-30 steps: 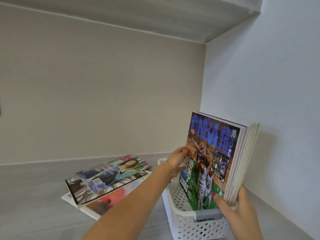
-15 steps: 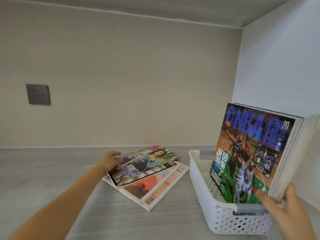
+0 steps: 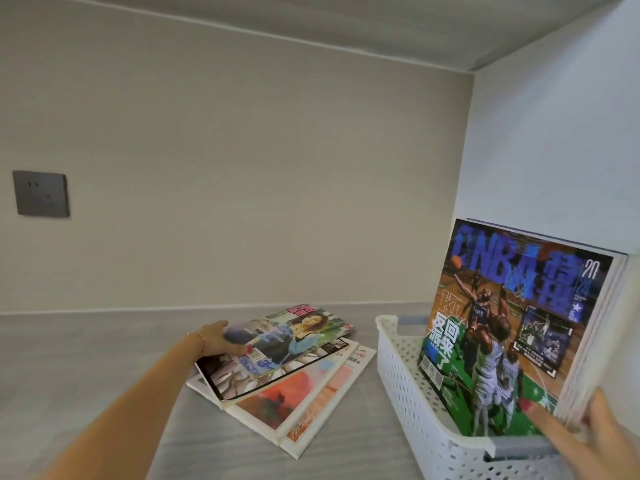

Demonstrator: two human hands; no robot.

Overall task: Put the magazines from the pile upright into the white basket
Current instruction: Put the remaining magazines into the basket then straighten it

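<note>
White basket [image 3: 408, 375], upright magazines [image 3: 512, 341] inside

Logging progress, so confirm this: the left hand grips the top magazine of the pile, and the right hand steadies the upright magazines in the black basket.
One detail is wrong: the basket is white, not black, as the head view shows. The rest stands: the left hand grips the top magazine of the pile, and the right hand steadies the upright magazines.
</note>
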